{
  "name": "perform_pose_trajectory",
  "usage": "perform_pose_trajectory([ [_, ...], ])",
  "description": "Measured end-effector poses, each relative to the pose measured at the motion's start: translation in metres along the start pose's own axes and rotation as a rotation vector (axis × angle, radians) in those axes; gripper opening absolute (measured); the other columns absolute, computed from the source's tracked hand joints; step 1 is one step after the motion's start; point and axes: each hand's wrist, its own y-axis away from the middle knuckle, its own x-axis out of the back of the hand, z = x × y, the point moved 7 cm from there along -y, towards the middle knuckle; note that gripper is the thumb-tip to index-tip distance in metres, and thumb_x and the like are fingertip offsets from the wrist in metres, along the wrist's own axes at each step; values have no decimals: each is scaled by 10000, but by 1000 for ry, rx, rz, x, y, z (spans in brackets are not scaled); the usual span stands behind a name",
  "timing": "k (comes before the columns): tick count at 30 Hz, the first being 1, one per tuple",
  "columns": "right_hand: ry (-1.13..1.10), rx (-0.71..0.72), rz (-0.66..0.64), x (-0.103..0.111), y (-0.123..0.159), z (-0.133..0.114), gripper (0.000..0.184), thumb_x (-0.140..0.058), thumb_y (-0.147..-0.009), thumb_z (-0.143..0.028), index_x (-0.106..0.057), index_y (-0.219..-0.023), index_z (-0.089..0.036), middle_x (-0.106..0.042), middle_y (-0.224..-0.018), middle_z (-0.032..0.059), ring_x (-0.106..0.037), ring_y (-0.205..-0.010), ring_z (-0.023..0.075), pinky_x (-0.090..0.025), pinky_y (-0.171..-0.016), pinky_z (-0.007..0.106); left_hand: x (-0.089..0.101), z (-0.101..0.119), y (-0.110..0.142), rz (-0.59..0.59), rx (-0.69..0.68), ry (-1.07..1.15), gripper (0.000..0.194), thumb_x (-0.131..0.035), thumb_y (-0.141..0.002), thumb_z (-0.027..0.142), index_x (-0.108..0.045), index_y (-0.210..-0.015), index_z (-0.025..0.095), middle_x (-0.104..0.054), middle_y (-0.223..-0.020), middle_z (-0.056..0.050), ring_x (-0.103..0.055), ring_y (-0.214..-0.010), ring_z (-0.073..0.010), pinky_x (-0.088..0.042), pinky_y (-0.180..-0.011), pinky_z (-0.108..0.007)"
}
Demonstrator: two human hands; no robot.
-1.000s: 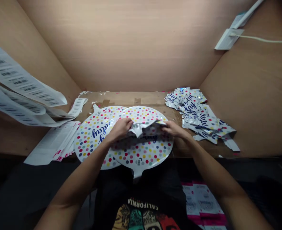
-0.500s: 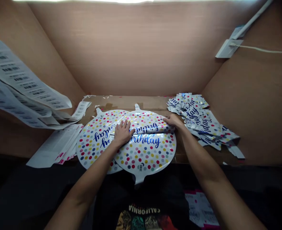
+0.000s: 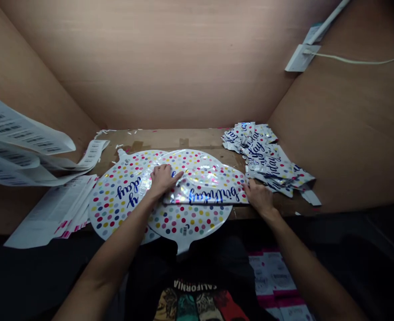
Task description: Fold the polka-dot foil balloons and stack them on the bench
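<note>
A white foil balloon [image 3: 213, 192] with coloured dots and blue "birthday" lettering is folded into a long strip. It lies across flat round balloons of the same print: a front balloon [image 3: 190, 223] and a left balloon [image 3: 112, 211], which overlap. My left hand [image 3: 162, 180] rests on the strip's left end, thumb spread away from the fingers. At the other end, my right hand [image 3: 260, 196] pinches the strip's right edge between thumb and fingers. The undersides of both hands are hidden.
Several folded balloons [image 3: 267, 160] are heaped at the right. Flat white packets [image 3: 53, 209] fan out at the left, below hanging barcode label strips [image 3: 26, 138]. Cardboard walls [image 3: 170, 67] enclose the worktop, and a cable [image 3: 357, 60] runs along the right one. Pink-and-white packages [image 3: 277, 276] lie below.
The top balloon's folded part now forms a narrower strip, lower edge nearer me, its right end past the round balloon. My right hand has moved nearer me. The whole view has shifted.
</note>
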Motion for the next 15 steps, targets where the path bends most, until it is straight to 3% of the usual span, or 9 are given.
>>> perform_pose_trajectory([
  [2, -17, -15, -5, -7, 26, -1, 437, -411, -1068, -508, -678, -1119, -166, -736, -879, 187, -736, -844, 332, -500, -757, 382, -4, 24, -8, -109, -44, -14, 845, -637, -752, 831, -679, -1258, 155, -622, -1384, -240, -509, -1305, -440, -430, -1053, -547],
  [4, -42, -35, -18, -11, 41, -1, 420, -405, -1072, -504, -669, -1103, -179, -738, -873, 173, -733, -823, 328, -491, -738, 380, -15, 46, -10, -288, -94, -3, 692, -802, -629, 725, -741, -1034, 168, -721, -1149, -209, -627, -1113, -395, -494, -915, -446],
  [7, -72, -45, -15, -8, 46, 0, 390, -438, -1061, -502, -661, -1098, -184, -738, -919, 181, -724, -851, 338, -492, -769, 406, -27, 70, -2, -441, -179, 56, 356, -838, -639, 503, -704, -733, 187, -721, -809, -115, -671, -817, -284, -471, -716, -329],
  [9, -89, 0, 59, 5, 37, -2, 396, -511, -1030, -506, -650, -1170, -162, -729, -1047, 217, -702, -987, 367, -489, -858, 443, -24, 79, 8, -428, -233, 91, 233, -774, -711, 400, -676, -695, 189, -690, -743, -87, -649, -742, -247, -438, -661, -308],
  [11, -141, 116, 152, 27, 21, -12, 506, -583, -993, -491, -583, -1348, -130, -672, -1265, 251, -633, -1184, 382, -454, -985, 472, -14, 88, 19, -393, -303, 123, 126, -691, -787, 323, -684, -775, 197, -697, -805, -76, -641, -763, -231, -431, -671, -299],
  [15, -295, 412, 270, 96, -14, -40, 767, -658, -936, -431, -371, -1593, -159, -398, -1626, 217, -362, -1501, 383, -227, -1213, 560, 43, 111, 51, -173, -551, 244, 102, -575, -889, 217, -668, -931, 219, -681, -925, -76, -612, -840, -228, -440, -765, -312],
])
